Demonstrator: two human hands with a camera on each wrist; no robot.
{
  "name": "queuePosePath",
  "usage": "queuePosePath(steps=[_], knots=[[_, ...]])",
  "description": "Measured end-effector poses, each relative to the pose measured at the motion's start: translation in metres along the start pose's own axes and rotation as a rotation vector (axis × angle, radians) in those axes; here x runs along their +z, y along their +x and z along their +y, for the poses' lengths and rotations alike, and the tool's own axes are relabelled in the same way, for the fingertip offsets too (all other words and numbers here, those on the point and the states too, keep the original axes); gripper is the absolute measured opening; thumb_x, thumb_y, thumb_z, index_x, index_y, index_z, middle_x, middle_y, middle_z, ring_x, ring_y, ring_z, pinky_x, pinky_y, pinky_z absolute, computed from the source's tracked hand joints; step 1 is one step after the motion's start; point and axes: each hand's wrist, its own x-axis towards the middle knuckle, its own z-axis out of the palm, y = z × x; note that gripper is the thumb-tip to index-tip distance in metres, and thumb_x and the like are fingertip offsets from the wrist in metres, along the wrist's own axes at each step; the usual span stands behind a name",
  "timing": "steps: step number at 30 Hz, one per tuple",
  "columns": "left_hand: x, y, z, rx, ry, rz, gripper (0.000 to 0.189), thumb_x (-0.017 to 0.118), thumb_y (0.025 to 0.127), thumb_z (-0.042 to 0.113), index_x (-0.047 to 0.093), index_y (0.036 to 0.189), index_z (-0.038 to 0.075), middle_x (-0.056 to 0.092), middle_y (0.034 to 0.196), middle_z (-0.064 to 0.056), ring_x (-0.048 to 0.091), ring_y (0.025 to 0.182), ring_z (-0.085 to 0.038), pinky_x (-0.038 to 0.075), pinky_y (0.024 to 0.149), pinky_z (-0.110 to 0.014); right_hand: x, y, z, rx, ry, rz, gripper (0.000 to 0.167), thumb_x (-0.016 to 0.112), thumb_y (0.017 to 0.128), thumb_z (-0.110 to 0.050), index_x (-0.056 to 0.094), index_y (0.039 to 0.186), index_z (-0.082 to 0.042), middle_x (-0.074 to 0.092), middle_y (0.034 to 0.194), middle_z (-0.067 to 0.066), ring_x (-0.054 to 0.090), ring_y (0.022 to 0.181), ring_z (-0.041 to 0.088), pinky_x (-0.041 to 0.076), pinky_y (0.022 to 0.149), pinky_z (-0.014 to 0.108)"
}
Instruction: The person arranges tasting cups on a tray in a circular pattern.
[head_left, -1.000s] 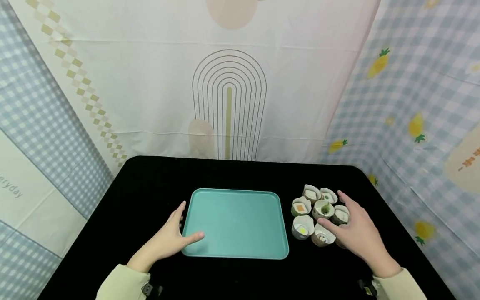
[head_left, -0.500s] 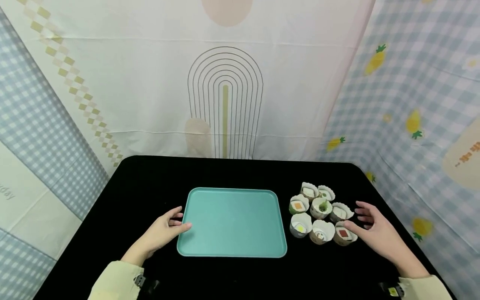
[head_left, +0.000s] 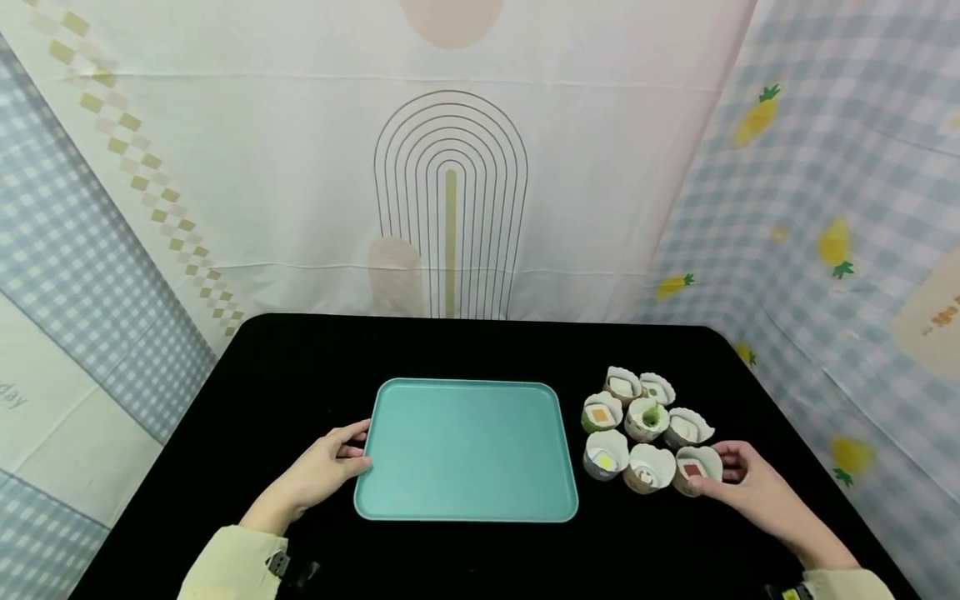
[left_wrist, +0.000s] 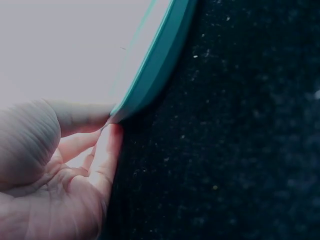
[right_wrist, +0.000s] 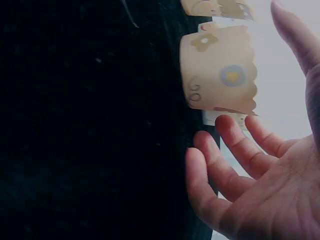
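While my left hand (head_left: pixel 318 473) pinches the tray (head_left: pixel 465 450) at its nine-o'clock edge, the red-centred cup (head_left: pixel 703 459) lies at ten o'clock from my nearer right hand (head_left: pixel 753 492), its fingers loosely around it, unclosed.

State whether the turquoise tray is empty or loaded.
Empty: the tray shows bare from rim to rim in the head view. The left hand grips its edge; the paper cups stand apart beside it.
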Motion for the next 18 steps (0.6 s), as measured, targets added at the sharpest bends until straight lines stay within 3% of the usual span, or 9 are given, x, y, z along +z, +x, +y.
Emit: queuePosePath(steps=[7, 18], knots=[[-0.0011, -0.0007, 0.0005, 0.018, -0.010, -0.007, 0.062, 0.065, 0.094, 0.015, 0.039, 0.149, 0.016, 0.042, 0.140, -0.008, 0.049, 0.115, -0.023, 0.048, 0.089, -0.039, 0.0070, -0.0001, 0.0018, 0.001, 0.021, -0.048, 0.071, 0.077, 0.083, -0.034, 0.040, 0.132, 0.002, 0.059, 0.108, 0.014, 0.060, 0.088, 0.018, 0.052, 0.064, 0.031], [0.0014, -0.0030, 0.0001, 0.017, -0.045, -0.005, 0.061, 0.064, 0.094, 0.013, 0.039, 0.149, 0.016, 0.041, 0.140, -0.009, 0.049, 0.114, -0.023, 0.048, 0.087, -0.039, 0.0080, 0.0024, -0.0007, 0.024, -0.075, -0.067, 0.073, 0.078, 0.079, -0.044, 0.047, 0.130, -0.002, 0.062, 0.105, 0.010, 0.061, 0.086, 0.019, 0.050, 0.061, 0.033]])
